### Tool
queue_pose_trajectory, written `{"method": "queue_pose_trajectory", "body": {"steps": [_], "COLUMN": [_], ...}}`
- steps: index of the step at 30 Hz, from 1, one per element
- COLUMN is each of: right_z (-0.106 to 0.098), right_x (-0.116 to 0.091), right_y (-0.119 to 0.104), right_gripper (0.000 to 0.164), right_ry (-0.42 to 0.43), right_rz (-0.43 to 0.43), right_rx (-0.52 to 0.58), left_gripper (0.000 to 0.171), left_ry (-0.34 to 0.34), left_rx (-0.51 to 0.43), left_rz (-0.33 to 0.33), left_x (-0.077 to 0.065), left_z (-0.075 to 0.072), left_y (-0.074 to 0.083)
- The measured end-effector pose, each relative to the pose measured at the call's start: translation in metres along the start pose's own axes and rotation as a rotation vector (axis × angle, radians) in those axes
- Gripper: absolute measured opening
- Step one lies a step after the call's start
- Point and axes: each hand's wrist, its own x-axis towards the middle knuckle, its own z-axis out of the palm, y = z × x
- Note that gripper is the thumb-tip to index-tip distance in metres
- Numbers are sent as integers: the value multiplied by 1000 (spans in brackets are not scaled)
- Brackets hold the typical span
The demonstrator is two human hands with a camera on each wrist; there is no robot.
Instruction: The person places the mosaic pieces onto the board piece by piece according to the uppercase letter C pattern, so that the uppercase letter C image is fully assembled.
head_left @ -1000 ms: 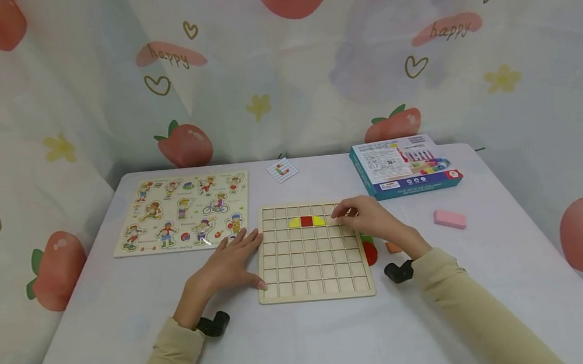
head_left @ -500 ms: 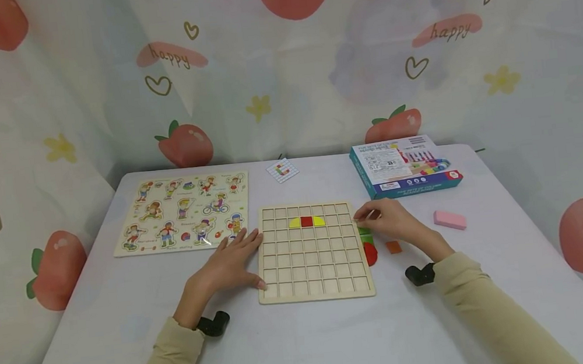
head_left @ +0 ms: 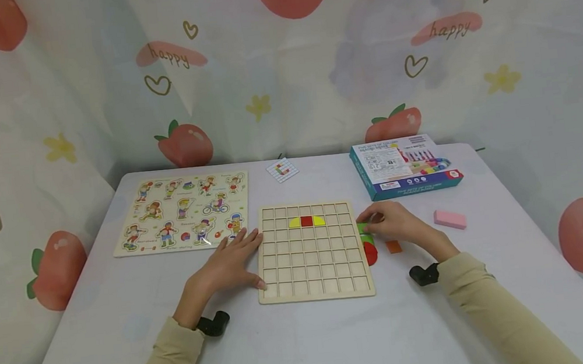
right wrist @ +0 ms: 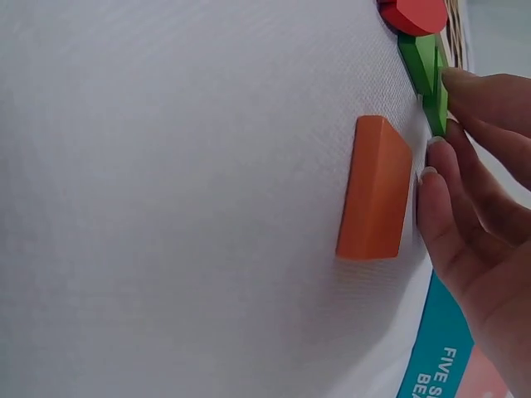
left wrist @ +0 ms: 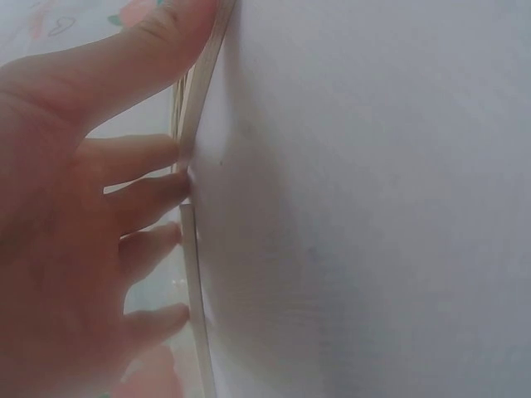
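A wooden grid board [head_left: 313, 271] lies mid-table. In its second row from the back, a red square [head_left: 306, 221] sits between two yellow rounded pieces [head_left: 318, 220]. My left hand [head_left: 231, 264] rests along the board's left edge, fingers spread and thumb near the front corner. In the left wrist view the fingertips [left wrist: 178, 315] touch that edge. Just past the right edge, my right hand [head_left: 392, 222] pinches a green block [right wrist: 440, 104] lying against another green block [right wrist: 417, 60]. Red rounded pieces [head_left: 370, 253] lie in front of them, and an orange block [right wrist: 373, 191] is close by.
A picture board of sports figures [head_left: 185, 215] lies at the left. A small pattern card [head_left: 282, 170] is behind the grid board. At the back right stands a teal-edged box [head_left: 406, 165], with a pink block [head_left: 450, 219] in front of it.
My right hand has moved right, from over the board's upper right cells to the green blocks beside it, and its fingers now hold one. My left hand has stayed put.
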Motion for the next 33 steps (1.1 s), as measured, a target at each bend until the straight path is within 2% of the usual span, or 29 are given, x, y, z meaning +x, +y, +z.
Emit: {"method": "queue_pose_trajectory", "body": {"steps": [17,22,33], "right_z": [1,-3,-3], "right_x": [-3,-7,-9], "right_y": [-2,-1,-10], "right_gripper": [19,22,27], "right_ry": [23,35,78], "right_rz": [-11,-22,-72], "right_rx": [26,29,139], "left_gripper": [110,110,110], "left_ry": [-3,0,5], "left_rx": [4,5,-2], "left_rz": [-7,-5,-10], "left_x": [-1,-1,-2], "left_z": [0,0,-2], "left_y": [1,1,3]}}
